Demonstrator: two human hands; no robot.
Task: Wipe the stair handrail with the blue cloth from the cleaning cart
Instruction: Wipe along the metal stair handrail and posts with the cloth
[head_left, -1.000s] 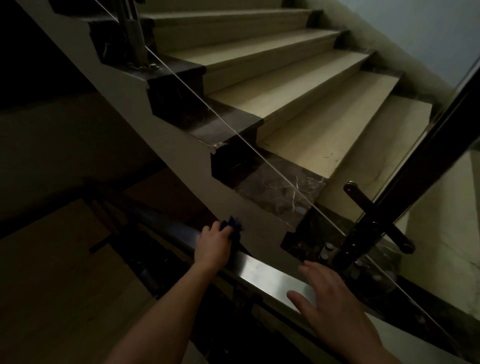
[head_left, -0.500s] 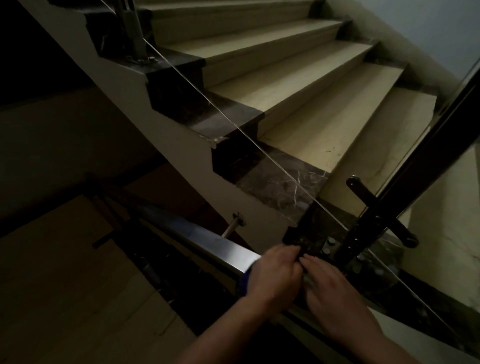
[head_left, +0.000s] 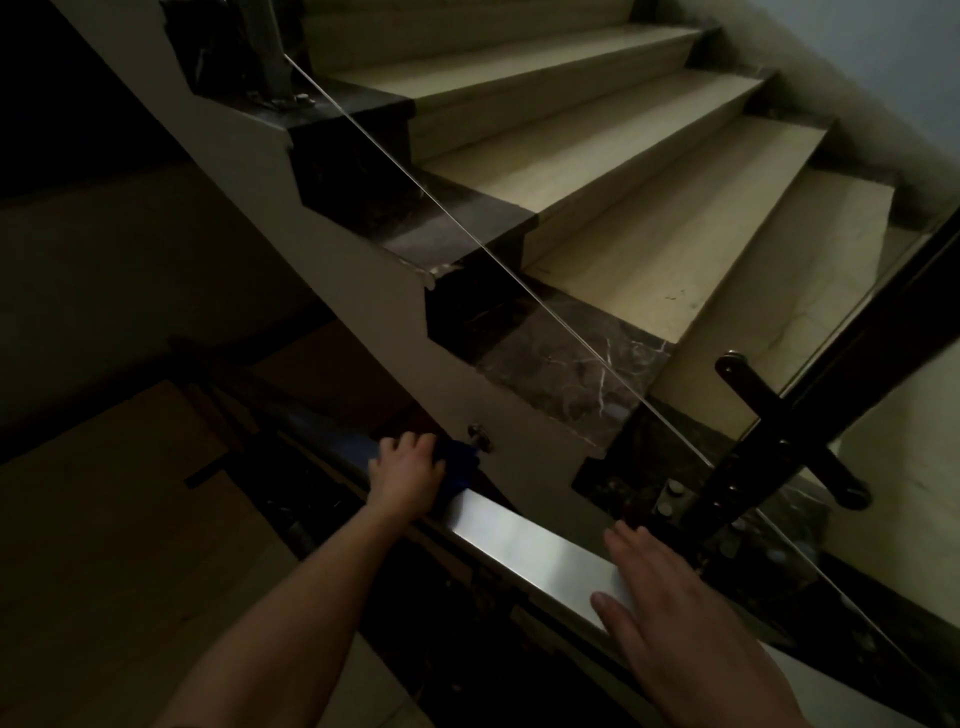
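A flat steel handrail (head_left: 524, 540) runs from the lower right down into the dark at the left. My left hand (head_left: 408, 475) is stretched out along it and presses the blue cloth (head_left: 458, 467) onto the rail; the cloth sticks out past my fingers on the far side. Nearer to me, my right hand (head_left: 670, 613) lies flat on the rail with its fingers spread and holds nothing. The rail beyond my left hand fades into shadow.
Beige stair treads (head_left: 649, 249) with dark marble ends climb to the upper right behind a glass panel edge (head_left: 467, 228). A dark post with a bracket (head_left: 789, 431) stands at the right. A small wall fixing (head_left: 479, 435) sits just beyond the cloth. A lower landing (head_left: 104, 519) lies at the left.
My left hand has slid the cloth down the rail, away from my right hand, after having come up beside it half a second ago. My right hand stays flat on the rail.
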